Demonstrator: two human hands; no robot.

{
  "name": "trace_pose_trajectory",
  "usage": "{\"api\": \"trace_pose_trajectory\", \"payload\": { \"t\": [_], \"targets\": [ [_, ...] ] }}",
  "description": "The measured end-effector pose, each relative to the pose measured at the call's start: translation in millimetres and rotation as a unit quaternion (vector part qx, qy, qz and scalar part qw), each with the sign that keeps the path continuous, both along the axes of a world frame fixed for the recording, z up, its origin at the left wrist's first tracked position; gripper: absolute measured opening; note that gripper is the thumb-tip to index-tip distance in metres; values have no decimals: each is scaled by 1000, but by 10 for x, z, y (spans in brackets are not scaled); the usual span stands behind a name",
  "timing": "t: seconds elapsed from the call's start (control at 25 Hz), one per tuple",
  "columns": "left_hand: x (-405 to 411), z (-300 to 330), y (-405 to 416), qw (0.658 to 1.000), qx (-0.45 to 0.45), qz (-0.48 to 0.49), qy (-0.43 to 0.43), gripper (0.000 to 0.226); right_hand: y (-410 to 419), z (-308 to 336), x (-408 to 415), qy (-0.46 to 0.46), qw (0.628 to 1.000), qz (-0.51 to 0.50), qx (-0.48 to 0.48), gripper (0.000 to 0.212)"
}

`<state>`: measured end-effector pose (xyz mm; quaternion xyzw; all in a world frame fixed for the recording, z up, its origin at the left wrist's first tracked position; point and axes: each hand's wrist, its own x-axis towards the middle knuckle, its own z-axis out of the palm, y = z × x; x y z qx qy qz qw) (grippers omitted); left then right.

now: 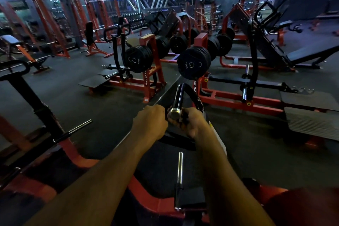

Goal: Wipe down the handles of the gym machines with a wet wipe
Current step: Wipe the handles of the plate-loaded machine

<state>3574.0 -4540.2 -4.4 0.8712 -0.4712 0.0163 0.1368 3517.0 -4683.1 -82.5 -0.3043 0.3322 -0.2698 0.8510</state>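
Two hands meet at a handle: right hand grips the handle near its chrome end; left hand is curled beside it, contents unseen. Wipe not discernible. Risk: dim light may hide missed patches.

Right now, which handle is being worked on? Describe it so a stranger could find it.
Start at the nearest stack of black weight plates marked 15 KG, centre frame. Just below it, a black looped handle rises toward the camera, with the left hand and right hand at its base. Unlike nearby handles, it ends in a shiny metal cap.
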Motion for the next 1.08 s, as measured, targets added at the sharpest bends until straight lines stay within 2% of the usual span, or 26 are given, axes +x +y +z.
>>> {"api": "trace_pose_trajectory", "payload": {
  "t": [0.08, 0.16, 0.24, 0.28, 0.32, 0.36, 0.4, 0.44, 0.48, 0.52, 0.56, 0.6, 0.72, 0.8, 0.92, 1.0, 1.08],
  "targets": [
    [-7, 14, 13, 1000, -1, -4, -2, 6, 59, 43, -102, 48, 997, -25, -55, 28],
    [-8, 17, 27, 1000, 12, -12, 1, 21, -32, 95, -158, 73, 984, -124, -103, 27],
    [-6, 25, 29, 999, 31, -21, -1, 25, -202, 217, -143, 76, 952, -225, -191, 22],
    [-7, 38, 24, 999, 45, -21, -8, 24, -294, 289, -81, 99, 924, -239, -282, 20],
    [2, 45, 10, 998, 62, -21, -18, 22, -375, 346, -1, 136, 879, -217, -403, 19],
    [3, 54, 1, 996, 82, -21, -29, 21, -447, 390, 102, 172, 811, -153, -537, 20],
    [8, 57, -13, 994, 96, -23, -39, 21, -525, 406, 214, 198, 726, -66, -656, 22],
    [8, 53, -23, 993, 104, -28, -43, 23, -633, 377, 314, 219, 642, 5, -735, 25],
    [13, 42, -33, 993, 105, -36, -44, 26, -754, 336, 388, 238, 585, 52, -773, 27],
    [16, 28, -38, 993, 103, -41, -44, 29, -862, 317, 426, 250, 560, 70, -787, 29],
    [29, 20, -47, 994, 96, -44, -40, 34, -953, 308, 450, 250, 557, 68, -789, 29],
    [46, 17, -52, 994, 93, -45, -32, 41, -1020, 294, 471, 245, 572, 63, -780, 31],
    [82, 21, -61, 994, 92, -52, -10, 82, -1177, 260, 554, 224, 688, 45, -689, 32],
    [73, 40, -46, 994, 93, -55, -12, 93, -1322, 188, 673, 213, 747, 21, -630, 34],
    [51, 77, -72, 992, 110, -49, -25, 84, -1538, 112, 794, 189, 782, 20, -593, 40],
    [60, 75, -88, 993, 113, -42, -14, 81, -1666, 187, 802, 175, 799, 73, -571, 40],
    [88, 55, -103, 993, 118, -30, -6, 82, -1795, 317, 821, 185, 785, 152, -571, 28]
  ]
}}
